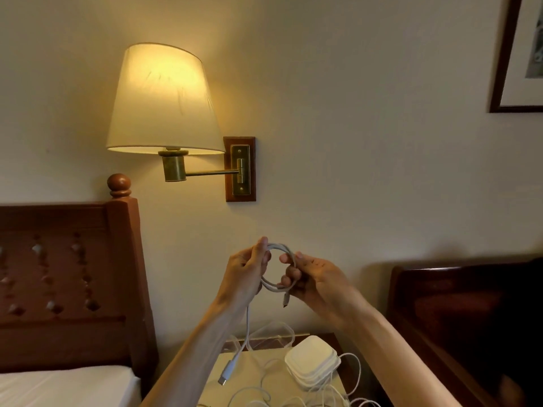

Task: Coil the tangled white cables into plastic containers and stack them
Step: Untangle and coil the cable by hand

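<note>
I hold a white cable [277,248] wound into a small loop in front of the wall, above the nightstand. My left hand [246,271] grips the loop's left side and my right hand [311,277] pinches its right side. One short end with a plug [285,299] hangs below my right fingers. The long tail drops past my left wrist to a white USB plug [227,373] dangling over the table. Below sits a stack of white plastic container lids [313,361], with a clear empty container [271,333] behind it and more loose white cables [332,392] around them.
The small nightstand [235,365] stands between a wooden headboard [73,283] with white bedding on the left and a dark wooden headboard [440,312] on the right. A lit wall lamp [164,101] hangs above; a framed picture [517,54] is at top right.
</note>
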Tool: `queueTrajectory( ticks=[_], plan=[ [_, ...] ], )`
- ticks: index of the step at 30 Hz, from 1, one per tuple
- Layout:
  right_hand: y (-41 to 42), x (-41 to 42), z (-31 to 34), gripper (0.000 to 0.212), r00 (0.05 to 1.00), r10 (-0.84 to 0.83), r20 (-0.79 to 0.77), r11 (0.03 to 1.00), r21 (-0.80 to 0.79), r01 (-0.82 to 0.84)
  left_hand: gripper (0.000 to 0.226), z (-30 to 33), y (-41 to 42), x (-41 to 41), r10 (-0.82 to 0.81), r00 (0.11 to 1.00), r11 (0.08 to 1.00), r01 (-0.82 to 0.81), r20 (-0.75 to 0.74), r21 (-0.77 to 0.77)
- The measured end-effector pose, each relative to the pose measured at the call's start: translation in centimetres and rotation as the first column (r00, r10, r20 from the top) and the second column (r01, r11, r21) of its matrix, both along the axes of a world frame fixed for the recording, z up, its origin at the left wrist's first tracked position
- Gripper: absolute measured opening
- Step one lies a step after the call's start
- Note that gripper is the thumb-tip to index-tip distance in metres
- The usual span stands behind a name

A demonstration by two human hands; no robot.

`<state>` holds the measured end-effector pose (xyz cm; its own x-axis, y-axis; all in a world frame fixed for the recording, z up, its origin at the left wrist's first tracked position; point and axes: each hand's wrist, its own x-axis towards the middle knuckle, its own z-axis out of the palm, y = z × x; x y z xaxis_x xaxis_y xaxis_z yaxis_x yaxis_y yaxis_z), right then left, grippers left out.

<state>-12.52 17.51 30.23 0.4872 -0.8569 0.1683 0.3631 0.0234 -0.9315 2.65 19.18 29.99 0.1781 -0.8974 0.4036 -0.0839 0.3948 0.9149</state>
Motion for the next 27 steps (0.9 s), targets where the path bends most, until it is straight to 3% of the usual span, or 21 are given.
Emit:
queueTrajectory(
  ticks=[6, 9, 12, 16, 17, 18, 20, 23, 27],
  plan=[
    [-0.5, -0.8, 1.3, 0.034, 0.999, -0.028, 0.026, 0.999, 0.035, 0.027, 0.04, -3.1, -0.8, 2.9, -0.203, 0.975, 0.977, 0.208, 0.085, -0.051],
    [-0.9, -1.8, 2.1, 0.034, 0.997, -0.041, 0.058, 0.997, 0.075, 0.037, 0.032, -6.4, -1.1, 5.0, -0.264, 0.964, 0.964, 0.264, 0.035, 0.006],
    [-1.2, -2.4, 2.6, 0.035, 0.997, -0.058, 0.044, 0.995, 0.087, 0.054, 0.023, -9.3, -1.0, 6.2, -0.207, 0.975, 0.975, 0.199, 0.081, 0.099],
    [-1.3, -2.3, 2.3, 0.032, 1.0, -0.015, -0.025, 0.995, 0.096, 0.017, 0.014, -9.9, -1.1, 6.0, -0.065, 0.902, 0.987, -0.005, 0.426, 0.162],
    [-1.1, -2.0, 2.1, 0.032, 1.0, 0.006, -0.029, 0.994, 0.113, -0.003, 0.011, -9.0, -1.3, 5.5, 0.005, 0.9, 0.985, -0.08, 0.435, 0.155],
    [-1.0, -1.8, 1.9, 0.031, 0.999, 0.028, -0.023, 0.991, 0.133, -0.025, 0.009, -7.9, -1.3, 4.9, 0.051, 0.933, 0.977, -0.119, 0.355, 0.175],
    [-0.8, -1.3, 1.5, 0.03, 0.998, 0.065, -0.002, 0.985, 0.162, -0.063, 0.012, -5.6, -1.4, 4.2, 0.046, 0.998, 0.969, -0.055, 0.043, 0.24],
    [-0.6, -0.7, 1.0, 0.03, 0.998, 0.064, -0.011, 0.985, 0.16, -0.061, 0.021, -2.7, -0.9, 2.8, -0.043, 0.946, 0.964, 0.123, -0.322, 0.234],
    [-0.9, -0.2, 0.7, 0.03, 1.0, 0.013, -0.024, 0.99, 0.144, -0.01, 0.022, -1.5, 0.2, 1.3, -0.164, 0.851, 0.905, 0.331, -0.499, 0.267]
  ],
)
